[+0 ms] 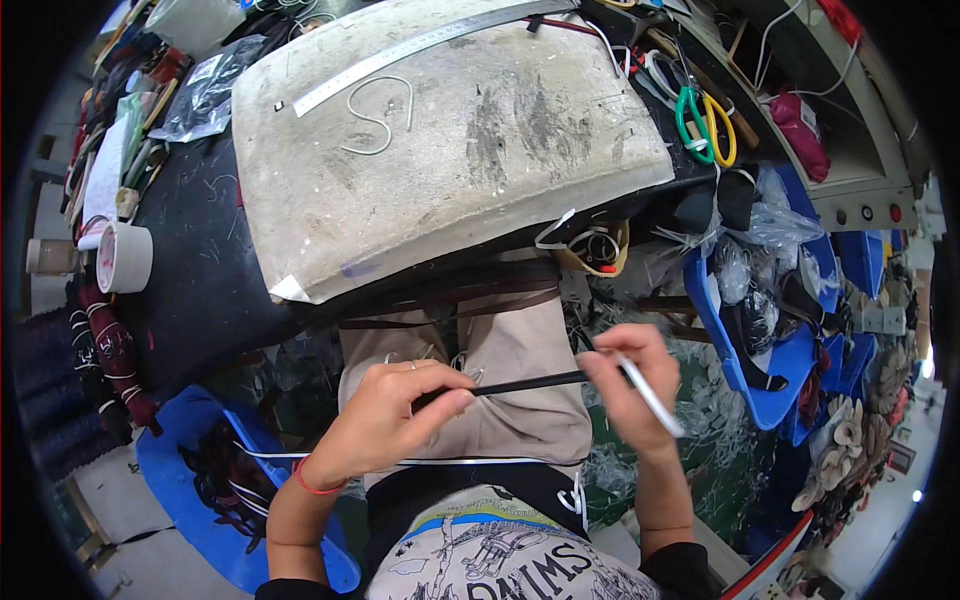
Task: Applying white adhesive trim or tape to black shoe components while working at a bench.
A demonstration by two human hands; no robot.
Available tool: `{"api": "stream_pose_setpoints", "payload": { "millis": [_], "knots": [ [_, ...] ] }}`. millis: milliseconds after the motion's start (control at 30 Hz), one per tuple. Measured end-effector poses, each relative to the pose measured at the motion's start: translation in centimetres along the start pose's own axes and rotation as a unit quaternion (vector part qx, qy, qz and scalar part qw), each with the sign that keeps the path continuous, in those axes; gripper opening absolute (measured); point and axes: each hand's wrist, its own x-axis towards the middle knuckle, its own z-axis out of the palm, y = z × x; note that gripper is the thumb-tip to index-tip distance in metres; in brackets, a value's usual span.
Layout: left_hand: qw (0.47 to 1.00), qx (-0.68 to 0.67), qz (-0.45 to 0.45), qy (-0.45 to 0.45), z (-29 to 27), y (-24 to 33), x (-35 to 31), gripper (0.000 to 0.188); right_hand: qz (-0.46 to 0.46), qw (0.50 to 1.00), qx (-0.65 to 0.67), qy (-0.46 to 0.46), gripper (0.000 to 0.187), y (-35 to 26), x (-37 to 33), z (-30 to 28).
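Observation:
A narrow black strap [530,383] is stretched between my hands above my lap. My left hand [400,412] pinches its left end between thumb and fingers. At the other end, my right hand [632,388] is closed on the strap. A slim white stick-like object [650,398] also sits in the right hand; its exact kind is unclear. Below the hands, a thin white-edged strip [480,461] runs over my lap from the left blue bin [190,425], which contains dark straps. Dark brown straps [430,306] lie across my knees.
Ahead, a stained pale board [420,200] on the black table bears a steel ruler [400,52] and a bent white cord [385,130]. Green-handled scissors [692,128] and yellow-handled ones [722,130] lie at right. Tape rolls [125,258] stand left; another blue bin [735,370] stands right.

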Motion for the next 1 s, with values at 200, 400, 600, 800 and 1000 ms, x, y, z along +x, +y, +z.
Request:
{"api": "stream_pose_setpoints", "payload": {
  "millis": [200, 400, 600, 800, 1000],
  "knots": [
    [0.997, -0.041, 0.058, 0.018, 6.8, -3.6, 5.1, 0.017, -0.166, 0.92, -0.345, 0.09, 0.024, 4.9, 2.8, -2.3],
    [0.983, 0.134, -0.066, 0.109, 8.9, -6.0, 6.6, 0.016, 0.221, 0.921, 0.321, -0.023, 0.04, 10.0, 1.2, 5.0],
    [0.979, -0.036, -0.192, 0.06, 2.9, -8.0, 0.6, 0.018, 0.183, 0.943, 0.275, -0.053, 0.04, 10.4, 1.3, 4.6],
    [0.945, -0.257, -0.202, 0.028, 5.6, -7.0, 2.5, 0.024, 0.173, 0.968, 0.18, 0.012, 0.029, 10.0, 2.4, 1.4],
    [0.912, -0.344, -0.225, 0.001, 8.0, -7.4, 5.7, 0.026, 0.051, 0.992, -0.077, -0.086, 0.025, 7.2, 2.3, -0.6]
  ]
}}
